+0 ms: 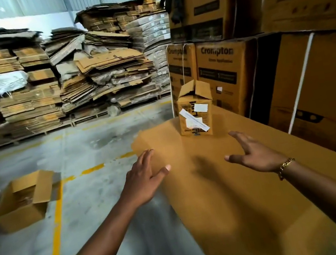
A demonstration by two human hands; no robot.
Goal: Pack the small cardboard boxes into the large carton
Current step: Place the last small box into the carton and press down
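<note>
- The left hand (146, 176) and the right hand (255, 154) are both stretched forward with fingers straight and spread, gripping nothing.
- They are over a broad flat sheet of plain brown cardboard (219, 197). Whether either palm touches it cannot be told.
- The small brown cardboard box with white labels (196, 113) stands upright on the far end of that sheet, at 12 o'clock from the hands and well apart from both. Its top flaps stand open.
- An open-topped brown carton (19, 217) sits on the grey floor at 9 o'clock, beside a yellow painted floor line (55, 232). This is probably where the small box goes.
- Printed brown "Crompton" cartons (220, 73) are stacked at 2 o'clock, just behind the small box. Heaps of flattened cardboard (44, 93) fill 10 to 12 o'clock.
- Risks, as I judge them:
  - The box is tall and narrow, so a one-sided push could topple it.
  - Grabbing a loose flap rather than the walls could tear the flap or let the box swing and spill whatever is inside.
  - The smooth sheet may let the box slide towards the edge.
</note>
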